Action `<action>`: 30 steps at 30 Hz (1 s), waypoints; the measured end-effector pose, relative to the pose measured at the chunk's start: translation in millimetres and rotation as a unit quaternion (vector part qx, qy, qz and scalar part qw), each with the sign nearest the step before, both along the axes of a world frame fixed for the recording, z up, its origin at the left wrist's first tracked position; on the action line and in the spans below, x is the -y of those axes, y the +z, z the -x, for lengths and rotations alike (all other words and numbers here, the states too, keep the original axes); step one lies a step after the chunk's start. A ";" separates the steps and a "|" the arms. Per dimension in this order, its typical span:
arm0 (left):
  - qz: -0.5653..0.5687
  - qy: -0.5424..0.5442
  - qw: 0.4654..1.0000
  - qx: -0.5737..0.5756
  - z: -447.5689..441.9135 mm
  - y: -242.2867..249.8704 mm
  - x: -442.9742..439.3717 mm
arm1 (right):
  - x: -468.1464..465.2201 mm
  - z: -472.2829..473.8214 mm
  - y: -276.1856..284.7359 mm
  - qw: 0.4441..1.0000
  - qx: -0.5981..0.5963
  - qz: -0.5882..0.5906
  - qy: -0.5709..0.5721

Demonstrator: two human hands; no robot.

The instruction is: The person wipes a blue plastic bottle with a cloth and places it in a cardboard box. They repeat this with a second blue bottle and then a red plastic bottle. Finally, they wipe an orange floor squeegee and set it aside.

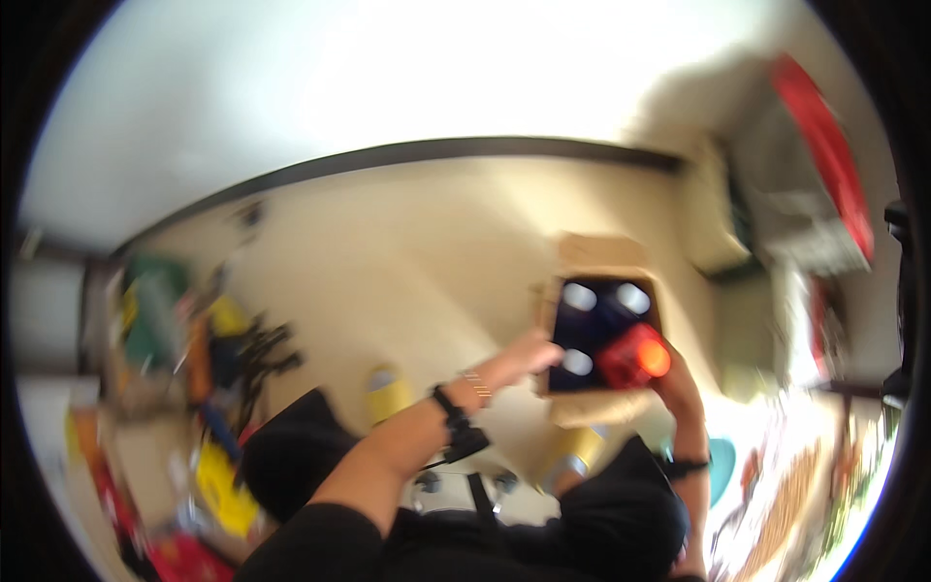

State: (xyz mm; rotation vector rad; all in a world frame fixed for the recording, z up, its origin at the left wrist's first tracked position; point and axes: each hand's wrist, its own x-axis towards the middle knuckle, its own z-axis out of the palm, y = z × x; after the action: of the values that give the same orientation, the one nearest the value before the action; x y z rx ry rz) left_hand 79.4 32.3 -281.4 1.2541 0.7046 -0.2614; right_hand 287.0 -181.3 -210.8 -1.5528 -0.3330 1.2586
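Note:
An open cardboard box [604, 413] stands on the floor before me, its flaps folded out. Inside it is dark, with three white round tops [578, 361] near the corners; blur hides what they belong to. My right hand [673, 371] grips a red object [624, 356] with a bright orange round end, held over the box's near right corner. On the opposite side, my left hand [540, 353] is at the left rim beside the nearest left white top. Its fingers are blurred, so I cannot tell whether they grip the rim.
Yellow shoes [387, 396] rest on the beige floor [407, 254] below my knees. A dark skirting strip [436, 150] runs along the white wall. Several blurred items, including a green one [155, 305] and a yellow one [222, 487], lie leftward. A grey-and-red bag [822, 160] is at right.

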 end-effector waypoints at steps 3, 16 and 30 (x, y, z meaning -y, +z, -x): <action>0.068 0.034 0.996 0.039 -56.6 -1.2 61.1 | 61.3 -48.2 -11.7 0.990 0.042 0.071 -0.111; 0.060 -0.043 0.997 0.030 -270.8 -18.4 236.3 | 255.7 -198.4 -40.9 0.918 0.208 0.157 -0.298; 0.000 -0.110 0.983 0.144 -159.2 84.6 134.8 | 329.9 -129.1 -52.1 0.847 0.328 0.057 -0.414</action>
State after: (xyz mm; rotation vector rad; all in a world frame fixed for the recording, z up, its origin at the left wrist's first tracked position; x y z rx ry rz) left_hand 238.6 -102.5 -196.8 1.3377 0.3177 -0.2535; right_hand 416.1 -511.2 -262.9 -1.8953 0.0173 0.0517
